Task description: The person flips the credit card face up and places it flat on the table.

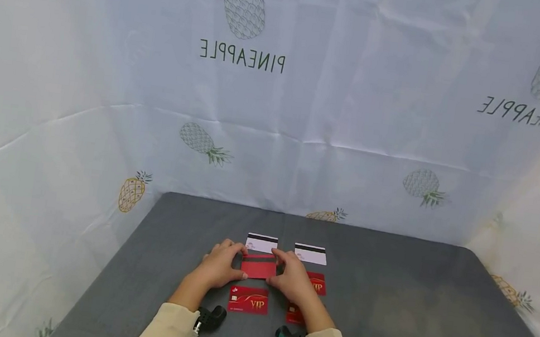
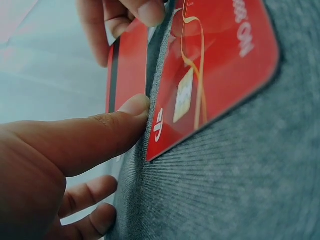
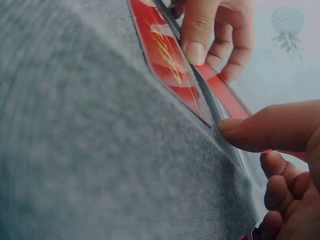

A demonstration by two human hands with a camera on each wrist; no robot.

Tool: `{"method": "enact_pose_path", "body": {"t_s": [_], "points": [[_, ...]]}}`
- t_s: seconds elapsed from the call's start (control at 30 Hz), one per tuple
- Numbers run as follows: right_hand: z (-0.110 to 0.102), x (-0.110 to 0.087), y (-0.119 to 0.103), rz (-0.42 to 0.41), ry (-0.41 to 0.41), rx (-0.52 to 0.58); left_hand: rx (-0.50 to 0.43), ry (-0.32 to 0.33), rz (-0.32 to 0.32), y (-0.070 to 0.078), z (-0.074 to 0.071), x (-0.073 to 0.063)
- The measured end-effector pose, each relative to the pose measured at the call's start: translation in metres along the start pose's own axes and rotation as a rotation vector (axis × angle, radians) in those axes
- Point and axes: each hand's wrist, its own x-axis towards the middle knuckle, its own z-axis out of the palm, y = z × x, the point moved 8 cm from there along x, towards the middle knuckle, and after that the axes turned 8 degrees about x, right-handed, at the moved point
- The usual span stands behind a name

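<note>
A red card (image 1: 258,268) with a dark stripe along its far edge is held between both hands over the grey table. My left hand (image 1: 219,264) grips its left side, thumb at the near corner and index finger at the far one. On the opposite side my right hand (image 1: 293,278) pinches the card the same way. The left wrist view shows the left thumb (image 2: 131,107) on the red card's (image 2: 132,70) near edge. Just nearer than the held card lies a red VIP card (image 1: 248,299) with a chip and gold lettering.
Two white cards with black stripes, a left one (image 1: 262,244) and a right one (image 1: 310,254), lie beyond the hands. Two more red VIP cards, a farther one (image 1: 318,283) and a nearer one (image 1: 295,314), are partly covered by the right arm. A pineapple-print curtain (image 1: 338,109) surrounds the table (image 1: 413,321).
</note>
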Motion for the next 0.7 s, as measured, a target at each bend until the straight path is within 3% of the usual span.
{"method": "enact_pose_path", "body": {"t_s": [0.33, 0.7], "points": [[-0.003, 0.002, 0.006, 0.039, 0.018, 0.145, -0.001, -0.012, 0.016, 0.001, -0.007, 0.004], [0.0, -0.003, 0.011, 0.042, 0.0, 0.171, -0.055, -0.041, 0.034, -0.001, -0.004, 0.0]]}}
